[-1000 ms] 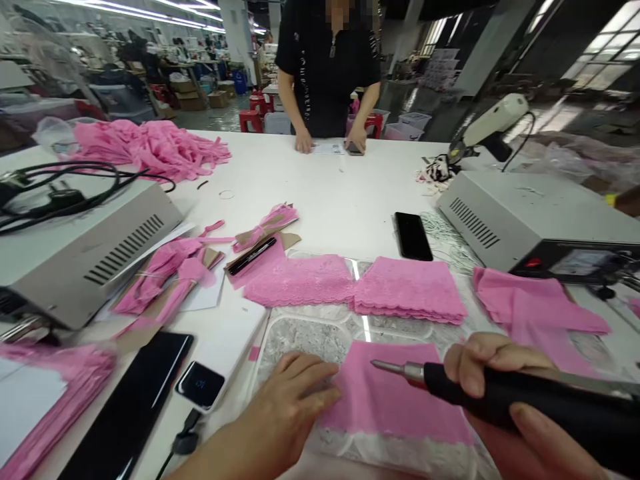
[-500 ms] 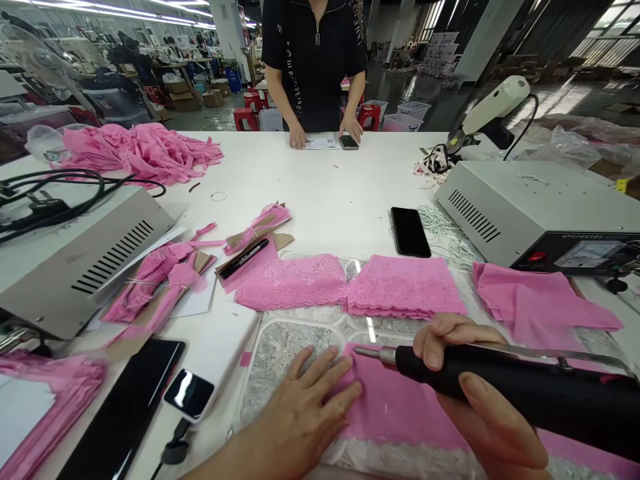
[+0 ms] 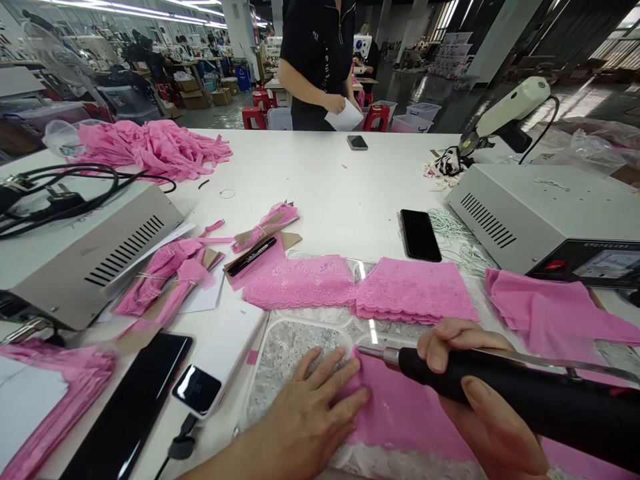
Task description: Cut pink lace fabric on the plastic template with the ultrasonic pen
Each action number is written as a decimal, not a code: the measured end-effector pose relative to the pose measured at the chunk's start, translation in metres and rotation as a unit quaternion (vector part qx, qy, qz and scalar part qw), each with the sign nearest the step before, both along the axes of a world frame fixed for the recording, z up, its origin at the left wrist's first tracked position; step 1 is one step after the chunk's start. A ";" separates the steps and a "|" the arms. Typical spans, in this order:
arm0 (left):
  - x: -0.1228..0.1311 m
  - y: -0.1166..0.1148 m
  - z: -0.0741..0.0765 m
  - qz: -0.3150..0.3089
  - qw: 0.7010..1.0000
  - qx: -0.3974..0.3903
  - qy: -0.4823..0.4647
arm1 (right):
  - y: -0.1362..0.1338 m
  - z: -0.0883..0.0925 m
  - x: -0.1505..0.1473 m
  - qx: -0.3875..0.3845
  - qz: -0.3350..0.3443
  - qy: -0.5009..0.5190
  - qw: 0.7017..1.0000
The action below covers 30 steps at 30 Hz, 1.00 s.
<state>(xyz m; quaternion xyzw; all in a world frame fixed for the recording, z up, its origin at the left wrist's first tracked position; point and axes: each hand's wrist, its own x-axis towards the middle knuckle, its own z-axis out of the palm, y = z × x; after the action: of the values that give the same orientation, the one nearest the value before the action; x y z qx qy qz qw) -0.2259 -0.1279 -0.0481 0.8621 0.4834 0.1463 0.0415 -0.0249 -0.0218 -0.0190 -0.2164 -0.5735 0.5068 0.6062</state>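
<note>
My left hand (image 3: 315,407) lies flat with fingers spread, its fingertips on the left edge of a smooth pink fabric piece (image 3: 400,407). In my right hand (image 3: 480,393) is a thick black handheld tool (image 3: 530,387) with a long metal lever along its top. The tool's tapered metal tip points left, at the fabric's upper left corner beside my left fingers; I cannot tell whether it touches. Under the fabric is a clear plastic template (image 3: 290,340) over a grey speckled surface. Two pink lace pieces (image 3: 305,283) lie side by side just beyond.
Grey control boxes stand at left (image 3: 95,247) and right (image 3: 555,200). A black phone (image 3: 421,235), a marker (image 3: 253,257), tied pink lace bundles (image 3: 160,273) and a pink fabric heap (image 3: 155,150) lie around. Across the table stands a person (image 3: 320,67) holding white paper.
The person opposite has lifted the paper off the table and turned, leaving their phone lying there. My view has shifted slightly left; my hands and the tool keep their places on the fabric.
</note>
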 end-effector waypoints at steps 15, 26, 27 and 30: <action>-0.001 0.001 -0.002 0.000 1.000 0.025 0.000 | 0.002 0.000 0.001 0.025 0.003 -0.046 0.999; -0.009 0.007 -0.019 -0.029 0.990 0.133 0.048 | 0.019 0.001 0.029 -0.031 -0.083 0.041 0.995; -0.011 0.009 -0.023 -0.034 0.986 0.155 0.049 | 0.022 0.002 0.037 -0.022 -0.104 0.044 0.993; -0.016 0.016 -0.032 -0.054 0.979 0.192 0.048 | 0.028 0.005 0.062 -0.008 -0.167 0.047 0.985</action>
<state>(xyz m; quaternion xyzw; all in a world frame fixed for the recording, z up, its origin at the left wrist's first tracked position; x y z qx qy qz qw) -0.2414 -0.1117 -0.0797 0.8847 0.4005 0.1929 -0.1404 0.0368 0.0062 -0.0145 -0.2897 -0.4958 0.4128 0.7070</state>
